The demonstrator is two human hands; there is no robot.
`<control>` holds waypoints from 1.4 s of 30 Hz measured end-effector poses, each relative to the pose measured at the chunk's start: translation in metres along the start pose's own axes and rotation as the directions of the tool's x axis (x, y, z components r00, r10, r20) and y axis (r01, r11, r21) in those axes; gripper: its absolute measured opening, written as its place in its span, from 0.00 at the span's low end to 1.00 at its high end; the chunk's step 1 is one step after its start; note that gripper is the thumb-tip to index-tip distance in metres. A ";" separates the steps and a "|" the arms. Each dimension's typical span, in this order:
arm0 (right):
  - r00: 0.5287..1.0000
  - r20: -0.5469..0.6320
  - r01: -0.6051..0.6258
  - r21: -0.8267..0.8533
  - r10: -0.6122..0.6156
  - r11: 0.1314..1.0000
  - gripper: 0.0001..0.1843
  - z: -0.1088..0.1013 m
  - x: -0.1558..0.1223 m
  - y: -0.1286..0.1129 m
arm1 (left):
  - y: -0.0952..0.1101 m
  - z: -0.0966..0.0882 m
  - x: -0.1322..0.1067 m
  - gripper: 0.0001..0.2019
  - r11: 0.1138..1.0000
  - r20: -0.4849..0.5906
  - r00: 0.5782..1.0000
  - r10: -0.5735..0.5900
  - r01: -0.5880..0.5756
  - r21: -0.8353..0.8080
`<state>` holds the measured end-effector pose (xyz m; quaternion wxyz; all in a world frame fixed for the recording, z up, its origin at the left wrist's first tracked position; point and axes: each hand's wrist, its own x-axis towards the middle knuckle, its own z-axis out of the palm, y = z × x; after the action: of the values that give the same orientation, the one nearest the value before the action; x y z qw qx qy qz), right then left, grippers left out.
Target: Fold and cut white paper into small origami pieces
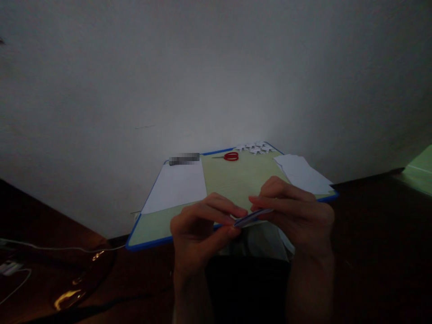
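Note:
Both hands meet just above the near edge of a small green table (pixel 229 180) with a blue rim. My left hand (pixel 199 234) pinches the left end of a small folded piece of paper (pixel 251 218) between thumb and fingers. My right hand (pixel 297 211) grips the right side of the same paper, fingers curled over it. The paper looks thin, whitish with a bluish edge, and is seen nearly edge-on.
On the table lie a white sheet (pixel 177 186) at the left, a stack of white papers (pixel 303 173) at the right, red scissors (pixel 230 156) and several small white paper cut-outs (pixel 255 147) at the far edge. A white wall stands behind. Cables (pixel 50 248) cross the dark floor at left.

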<state>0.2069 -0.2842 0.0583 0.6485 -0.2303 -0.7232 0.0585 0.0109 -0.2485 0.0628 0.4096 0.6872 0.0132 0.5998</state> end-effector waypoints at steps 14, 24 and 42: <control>0.994 -0.036 -0.107 -0.014 0.107 0.994 0.28 0.006 -0.001 0.001 | -0.005 0.007 0.000 0.14 0.993 -0.023 0.995 -0.099 0.098 -0.073; 0.995 -0.017 -0.099 0.025 0.099 0.995 0.29 0.006 -0.002 0.001 | -0.002 0.007 0.002 0.22 0.996 0.076 0.997 -0.033 0.039 -0.079; 0.995 -0.036 -0.085 0.117 0.090 0.989 0.27 0.007 -0.006 0.003 | 0.006 0.004 0.004 0.16 0.978 0.097 0.989 0.107 -0.123 0.171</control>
<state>0.2017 -0.2825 0.0506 0.6722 -0.2250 -0.6944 0.1239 0.0128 -0.2527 0.0691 0.3119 0.7461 0.0085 0.5882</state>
